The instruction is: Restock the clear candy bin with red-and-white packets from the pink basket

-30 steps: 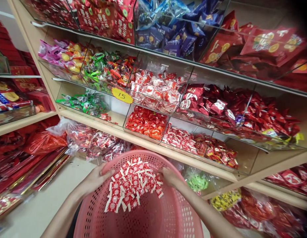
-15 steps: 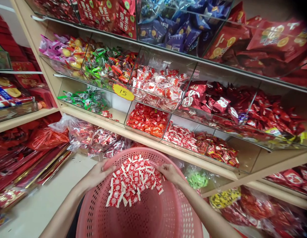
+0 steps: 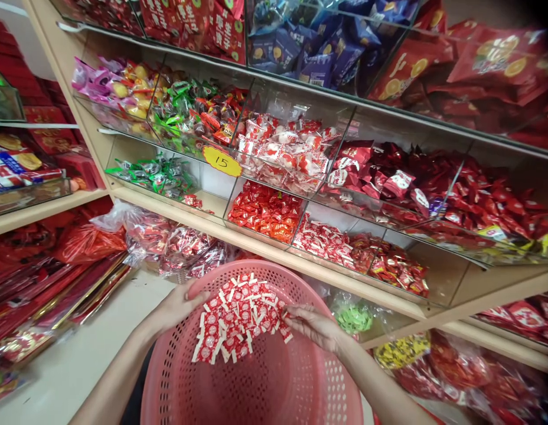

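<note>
A heap of small red-and-white wrapped candies (image 3: 238, 319) lies against the far wall of a pink perforated plastic basket (image 3: 265, 383) held low in front of me. My left hand (image 3: 179, 307) cups the left side of the heap, fingers curled round it by the basket's rim. My right hand (image 3: 312, 324) presses the heap's right side, fingertips among the wrappers. Both hands squeeze the candies together from opposite sides.
Clear-fronted shelf bins (image 3: 300, 195) ahead hold wrapped sweets: red-and-white ones (image 3: 320, 242), orange-red ones (image 3: 265, 212), green ones (image 3: 154, 174). A yellow tag marked 15 (image 3: 221, 160) hangs on a bin. Plastic bags of candy (image 3: 168, 242) lie on the floor below the shelf.
The basket and heap have shifted slightly up and right in view. My right hand has slid lower along the heap's right edge; my left stays cupped on the left side.
</note>
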{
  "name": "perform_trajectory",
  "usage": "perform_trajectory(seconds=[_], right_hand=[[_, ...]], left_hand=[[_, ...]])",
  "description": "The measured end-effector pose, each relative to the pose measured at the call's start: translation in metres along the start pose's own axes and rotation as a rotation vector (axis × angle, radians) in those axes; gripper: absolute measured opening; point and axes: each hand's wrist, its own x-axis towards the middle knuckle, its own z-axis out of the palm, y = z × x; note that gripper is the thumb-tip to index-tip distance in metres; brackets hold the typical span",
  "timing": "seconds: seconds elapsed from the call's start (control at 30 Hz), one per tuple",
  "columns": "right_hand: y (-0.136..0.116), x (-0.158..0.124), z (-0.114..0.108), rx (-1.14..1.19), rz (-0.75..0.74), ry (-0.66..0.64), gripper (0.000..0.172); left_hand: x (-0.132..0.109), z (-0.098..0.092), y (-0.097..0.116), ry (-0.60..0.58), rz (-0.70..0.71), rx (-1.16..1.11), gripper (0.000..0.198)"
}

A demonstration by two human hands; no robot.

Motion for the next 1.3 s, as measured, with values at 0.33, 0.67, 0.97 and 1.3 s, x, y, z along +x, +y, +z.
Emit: perform_trajectory(seconds=[0.33, 0.67, 0.97, 1.3], right_hand=[[0.013, 0.028, -0.008, -0.269, -0.112, 0.193, 0.031], [0.015, 0.047, -0.010, -1.113, -0.520, 0.352, 0.014], [0.019, 0.054, -0.005, -1.118, -0.513, 0.340, 0.023], [0.018, 0.054, -0.003, -1.014, -0.538, 0.321, 0.023]], left_hand=[[0.000, -0.002, -0.004, -0.008, 0.023, -0.001, 0.061], [0.001, -0.001, 0.003, 0.002, -0.007, -0.002, 0.062], [0.001, -0.001, 0.000, -0.004, 0.002, 0.026, 0.067], [0.001, 0.001, 0.003, 0.009, -0.014, 0.009, 0.067]])
